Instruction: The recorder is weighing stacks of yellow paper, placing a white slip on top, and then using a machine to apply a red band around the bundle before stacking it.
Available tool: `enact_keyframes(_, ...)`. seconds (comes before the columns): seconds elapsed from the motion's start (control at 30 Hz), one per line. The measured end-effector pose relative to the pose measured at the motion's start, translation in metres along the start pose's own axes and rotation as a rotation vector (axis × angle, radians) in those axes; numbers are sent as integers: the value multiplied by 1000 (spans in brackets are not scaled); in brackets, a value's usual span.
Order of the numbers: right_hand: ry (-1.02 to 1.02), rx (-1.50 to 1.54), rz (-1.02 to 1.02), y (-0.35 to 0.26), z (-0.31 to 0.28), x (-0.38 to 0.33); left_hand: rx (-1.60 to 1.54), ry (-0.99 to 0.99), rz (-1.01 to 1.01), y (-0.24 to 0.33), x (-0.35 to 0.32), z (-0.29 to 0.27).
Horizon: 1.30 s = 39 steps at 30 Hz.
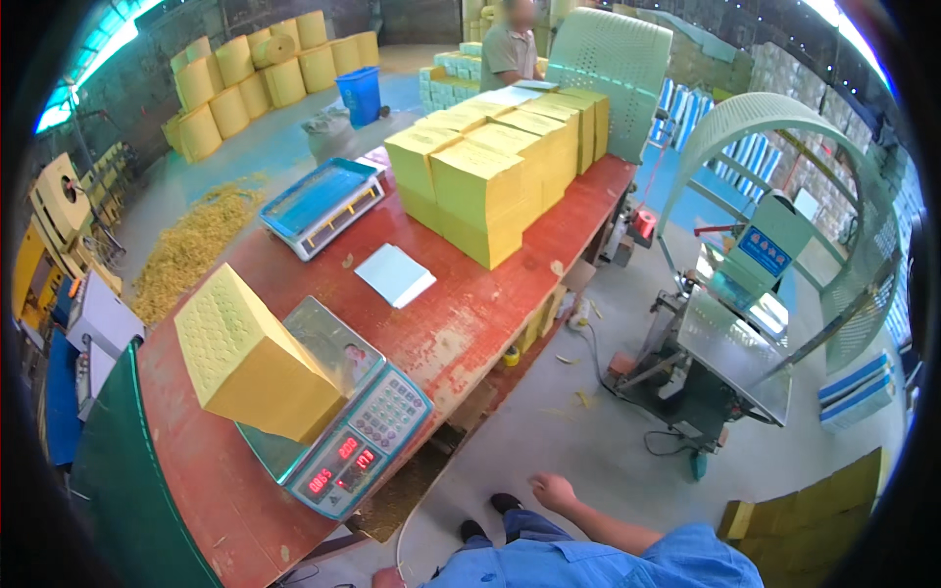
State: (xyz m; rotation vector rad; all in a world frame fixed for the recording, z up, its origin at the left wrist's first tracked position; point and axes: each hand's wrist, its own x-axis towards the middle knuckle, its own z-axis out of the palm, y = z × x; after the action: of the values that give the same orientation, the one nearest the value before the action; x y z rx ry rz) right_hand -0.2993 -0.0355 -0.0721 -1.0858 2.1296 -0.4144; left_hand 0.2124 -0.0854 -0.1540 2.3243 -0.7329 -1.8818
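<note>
A tall block of stacked yellow paper (265,363) rests tilted on the pan of a digital counting scale (363,431) with lit red digits, at the near left of the red table. My right hand (555,492) hangs over the floor in front of me, apart from the table, its fingers curled in with nothing visible in them. Only a sliver of my left hand (387,578) shows at the lower edge, near the table's near side; its fingers are hidden. A small pile of pale blue-white sheets (395,274) lies flat beyond the scale.
On the worn red table (461,323) stand several yellow paper stacks (480,186) and a blue-topped scale (323,206). A machine with a curved guard (745,294) is at right. Further off are a person (508,54), a blue bin (360,96) and yellow rolls (235,64).
</note>
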Motion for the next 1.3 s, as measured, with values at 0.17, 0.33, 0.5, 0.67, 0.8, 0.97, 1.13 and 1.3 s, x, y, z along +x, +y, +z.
enact_keyframes(0.17, -440, -319, 689, 224, 59, -174, 104, -99, 113, 48, 30, -14)
enact_keyframes(0.33, -34, 305, 990, 271, 70, -278, 79, -474, 92, 133, 50, 36)
enact_keyframes(0.5, 227, 503, 982, 220, 111, -274, 491, -348, 220, 185, 28, 150)
enact_keyframes(0.67, 332, 565, 845, 229, 115, -252, 674, -392, 351, 212, -36, 263)
enact_keyframes(0.8, 367, 940, 965, 320, 78, -264, 936, -584, 494, 207, -78, 331)
enact_keyframes(0.97, 683, 1081, 1061, 401, 39, -306, 1119, -604, 459, 178, -74, 433)
enact_keyframes(1.13, 865, 1250, 1161, 428, 27, -335, 1495, -680, 746, 207, -152, 564)
enact_keyframes(1.3, 748, 1383, 1319, 425, 40, -316, 1498, -766, 1433, 208, -283, 748)
